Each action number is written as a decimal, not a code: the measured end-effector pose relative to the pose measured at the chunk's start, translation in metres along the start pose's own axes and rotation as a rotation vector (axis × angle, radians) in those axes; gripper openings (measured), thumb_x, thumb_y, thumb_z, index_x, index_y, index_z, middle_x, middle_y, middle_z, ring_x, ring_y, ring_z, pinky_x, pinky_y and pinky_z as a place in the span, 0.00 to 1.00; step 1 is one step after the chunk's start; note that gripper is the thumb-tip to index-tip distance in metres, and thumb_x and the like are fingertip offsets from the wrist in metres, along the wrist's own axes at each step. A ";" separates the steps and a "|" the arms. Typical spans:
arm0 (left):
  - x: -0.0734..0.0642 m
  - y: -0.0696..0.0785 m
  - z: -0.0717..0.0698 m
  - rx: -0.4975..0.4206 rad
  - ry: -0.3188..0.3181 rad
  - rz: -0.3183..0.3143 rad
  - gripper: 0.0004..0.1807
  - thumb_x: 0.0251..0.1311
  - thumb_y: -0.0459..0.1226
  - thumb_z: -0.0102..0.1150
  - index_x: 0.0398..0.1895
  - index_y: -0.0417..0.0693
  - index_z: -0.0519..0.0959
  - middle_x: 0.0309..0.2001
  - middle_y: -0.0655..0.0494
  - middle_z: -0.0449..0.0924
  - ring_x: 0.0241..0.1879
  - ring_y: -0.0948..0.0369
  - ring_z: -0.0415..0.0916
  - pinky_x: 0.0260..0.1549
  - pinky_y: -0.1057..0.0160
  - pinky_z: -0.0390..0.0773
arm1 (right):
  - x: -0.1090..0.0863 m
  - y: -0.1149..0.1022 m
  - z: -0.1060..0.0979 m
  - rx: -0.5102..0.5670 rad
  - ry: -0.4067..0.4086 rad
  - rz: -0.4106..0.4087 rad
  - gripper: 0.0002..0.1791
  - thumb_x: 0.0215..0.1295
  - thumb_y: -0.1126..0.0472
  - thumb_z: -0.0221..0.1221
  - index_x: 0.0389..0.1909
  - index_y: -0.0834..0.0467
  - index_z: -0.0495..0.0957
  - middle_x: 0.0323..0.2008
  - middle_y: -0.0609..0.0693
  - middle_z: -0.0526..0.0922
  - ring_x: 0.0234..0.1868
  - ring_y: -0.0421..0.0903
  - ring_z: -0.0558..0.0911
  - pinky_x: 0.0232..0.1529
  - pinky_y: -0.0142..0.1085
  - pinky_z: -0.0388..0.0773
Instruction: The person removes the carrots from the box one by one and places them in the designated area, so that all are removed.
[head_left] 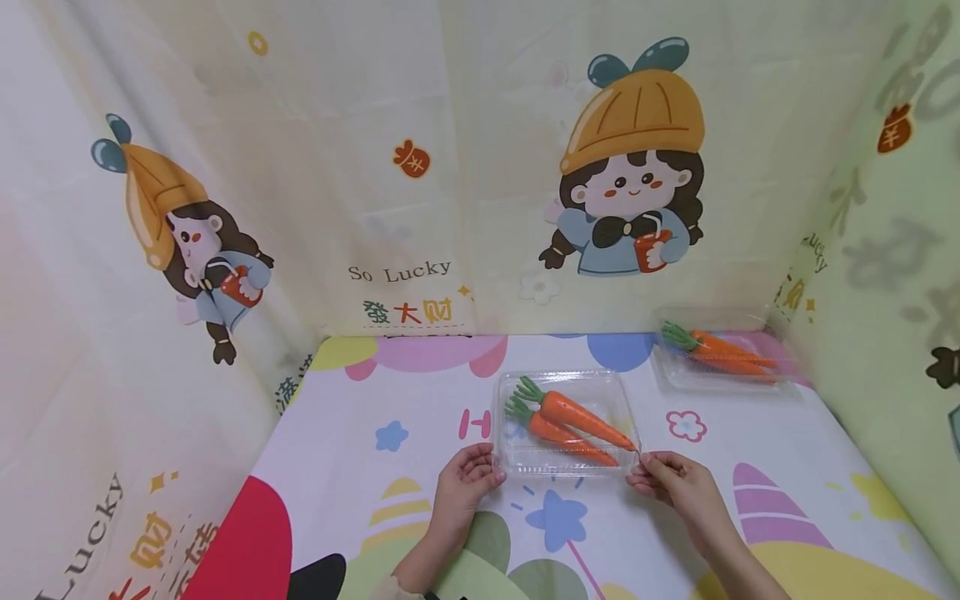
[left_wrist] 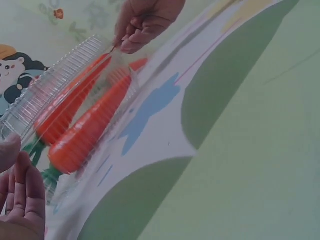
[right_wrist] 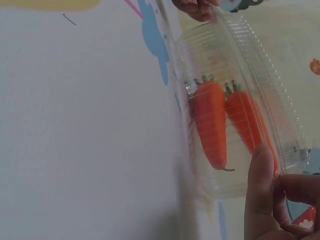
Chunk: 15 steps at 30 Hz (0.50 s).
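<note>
A clear plastic clamshell box point(head_left: 558, 468) sits on the patterned tablecloth in front of the person, holding two orange carrots with green tops. The upper carrot point(head_left: 588, 417) points its tip toward the right hand; the lower carrot point(head_left: 570, 440) lies beside it, both slanting down to the right. At the box's near left corner, the left hand point(head_left: 463, 483) pinches the rim between thumb and fingers. The right hand point(head_left: 678, 483) pinches the near right corner, its thumb point(right_wrist: 261, 172) against the plastic close to a carrot tip.
Another clear plastic box point(head_left: 720, 383) with carrots point(head_left: 727, 354) stands at the back right of the table. Printed cloth walls point(head_left: 495, 167) enclose the table at the back and both sides. Colourful shapes are printed on the tablecloth point(head_left: 337, 450).
</note>
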<state>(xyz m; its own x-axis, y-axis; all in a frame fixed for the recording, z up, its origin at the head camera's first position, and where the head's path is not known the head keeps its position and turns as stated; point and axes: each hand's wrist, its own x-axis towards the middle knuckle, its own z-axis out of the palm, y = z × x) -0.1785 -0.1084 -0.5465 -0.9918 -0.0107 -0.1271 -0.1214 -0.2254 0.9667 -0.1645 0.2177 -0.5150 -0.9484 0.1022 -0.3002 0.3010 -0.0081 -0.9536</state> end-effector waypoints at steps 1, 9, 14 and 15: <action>0.000 -0.001 0.001 -0.004 0.012 0.001 0.29 0.54 0.22 0.71 0.60 0.26 0.74 0.45 0.46 0.81 0.39 0.63 0.81 0.42 0.71 0.84 | 0.000 0.000 0.001 0.001 0.003 -0.008 0.20 0.78 0.60 0.56 0.55 0.76 0.74 0.34 0.51 0.90 0.34 0.41 0.90 0.43 0.33 0.87; -0.006 -0.003 0.008 -0.065 0.064 -0.035 0.22 0.56 0.21 0.69 0.55 0.24 0.76 0.39 0.51 0.84 0.39 0.64 0.82 0.43 0.70 0.85 | 0.000 0.000 0.001 -0.016 0.022 -0.052 0.18 0.78 0.59 0.56 0.50 0.74 0.76 0.32 0.50 0.89 0.32 0.40 0.89 0.41 0.32 0.87; -0.009 -0.005 0.011 -0.072 0.105 -0.039 0.18 0.59 0.22 0.67 0.53 0.24 0.77 0.38 0.52 0.84 0.37 0.64 0.82 0.41 0.70 0.84 | 0.000 0.001 0.001 -0.011 0.013 -0.043 0.16 0.78 0.60 0.56 0.48 0.72 0.77 0.31 0.50 0.89 0.32 0.40 0.89 0.40 0.32 0.87; -0.009 -0.005 0.011 -0.071 0.112 -0.032 0.18 0.60 0.22 0.67 0.52 0.24 0.78 0.38 0.52 0.84 0.37 0.64 0.82 0.41 0.71 0.84 | 0.000 0.001 0.001 -0.011 0.011 -0.042 0.16 0.78 0.59 0.56 0.48 0.72 0.77 0.31 0.50 0.89 0.32 0.40 0.89 0.40 0.32 0.87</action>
<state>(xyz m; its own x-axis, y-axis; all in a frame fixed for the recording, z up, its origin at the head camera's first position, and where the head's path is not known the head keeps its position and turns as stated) -0.1690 -0.0962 -0.5478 -0.9765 -0.1098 -0.1856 -0.1461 -0.2962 0.9439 -0.1640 0.2165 -0.5164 -0.9592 0.1132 -0.2592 0.2616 0.0070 -0.9651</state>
